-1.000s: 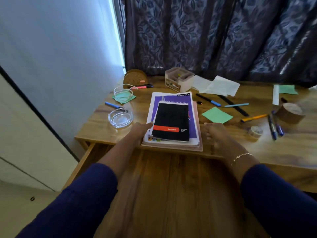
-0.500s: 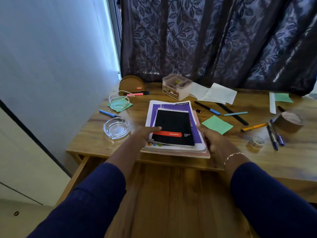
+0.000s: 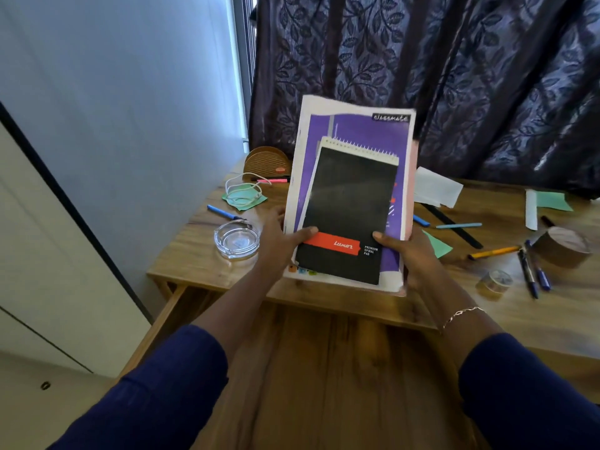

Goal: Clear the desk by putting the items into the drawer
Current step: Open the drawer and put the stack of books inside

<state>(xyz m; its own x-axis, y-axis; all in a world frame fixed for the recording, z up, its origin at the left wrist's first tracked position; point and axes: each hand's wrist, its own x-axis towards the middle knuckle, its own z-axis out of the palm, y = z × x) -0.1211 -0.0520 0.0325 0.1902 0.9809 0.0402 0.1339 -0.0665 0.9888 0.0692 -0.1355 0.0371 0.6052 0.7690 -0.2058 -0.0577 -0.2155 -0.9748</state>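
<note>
Since the earlier frame the stack of notebooks (image 3: 354,196) has come up off the tabletop (image 3: 191,254). It lay flat, now it is tilted, far edge raised, covers toward the camera. The black spiral pad (image 3: 350,216) lies on the purple notebook (image 3: 357,128), with a pinkish cover behind. The stack is held low at both sides, likely so the loose pad doesn't slide off.

The left hand (image 3: 279,241) grips the left edge, thumb across the pad's red band, fingers curled behind. The right hand (image 3: 414,254) grips the right edge, thumb on the pad's lower corner, its fingers hidden behind the stack.

The stack is in the air over the tabletop's front edge, above a wooden panel (image 3: 324,384). That is probably the drawer, can't confirm.

The glass ashtray (image 3: 237,238), face mask (image 3: 243,194), orange pen (image 3: 493,252) and tape roll (image 3: 495,282) are not yet cleared.
</note>
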